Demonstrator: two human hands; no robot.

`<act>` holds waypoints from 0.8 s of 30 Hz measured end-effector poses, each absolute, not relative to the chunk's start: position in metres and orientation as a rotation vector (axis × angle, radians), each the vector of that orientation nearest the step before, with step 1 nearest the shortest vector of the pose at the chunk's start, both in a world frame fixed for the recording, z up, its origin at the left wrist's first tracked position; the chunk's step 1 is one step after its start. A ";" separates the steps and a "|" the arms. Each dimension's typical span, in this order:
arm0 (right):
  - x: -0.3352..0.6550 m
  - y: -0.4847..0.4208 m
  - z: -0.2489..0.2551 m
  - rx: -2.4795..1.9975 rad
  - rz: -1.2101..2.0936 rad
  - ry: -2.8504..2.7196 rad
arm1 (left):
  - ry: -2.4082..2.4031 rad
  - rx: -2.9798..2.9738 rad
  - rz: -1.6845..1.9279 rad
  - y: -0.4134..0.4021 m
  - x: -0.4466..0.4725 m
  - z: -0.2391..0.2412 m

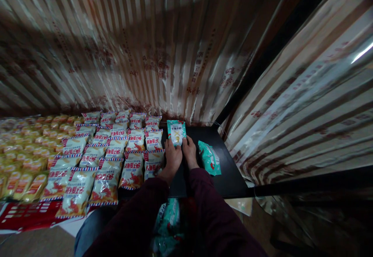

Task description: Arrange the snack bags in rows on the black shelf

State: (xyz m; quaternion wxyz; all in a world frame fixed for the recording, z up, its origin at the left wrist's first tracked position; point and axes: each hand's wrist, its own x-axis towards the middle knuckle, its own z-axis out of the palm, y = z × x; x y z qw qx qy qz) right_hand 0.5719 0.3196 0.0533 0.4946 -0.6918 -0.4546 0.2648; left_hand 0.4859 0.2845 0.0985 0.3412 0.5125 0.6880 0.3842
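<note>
A teal and white snack bag (pixel 176 131) lies at the back of a black shelf (pixel 231 171), its printed front facing up. My left hand (pixel 173 156) grips its lower left edge, with the thumb on the front. At the lower right edge my right hand (pixel 190 150) holds the same bag; some of its fingers are hidden. A second teal bag (pixel 210 158) lies tilted to the right of my right hand, apart from it. Close on the left stand rows of white snack bags with red print (pixel 135 140).
Several teal bags (pixel 169 222) sit below the shelf edge, between my forearms. Yellow packaged goods (pixel 32 163) fill the far left, above a red basket (pixel 32 215). Plastic-covered, ribbed walls (pixel 163 55) rise behind and at right, with a dark post (pixel 247 78) at the corner.
</note>
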 end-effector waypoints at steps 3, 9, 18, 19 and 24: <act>0.570 0.325 0.055 -1.684 0.633 -1.131 | 1.848 1.312 0.927 0.287 0.488 0.097; 0.564 0.335 0.055 -1.644 0.610 -1.153 | 1.863 1.411 0.895 0.291 0.490 0.094; 0.557 0.343 0.056 -1.618 0.634 -1.189 | 1.812 1.369 0.885 0.295 0.487 0.091; 0.557 0.344 0.056 -1.621 0.632 -1.194 | 1.803 1.359 0.896 0.295 0.486 0.091; 0.555 0.350 0.056 -1.624 0.631 -1.195 | 1.797 1.323 0.912 0.297 0.485 0.090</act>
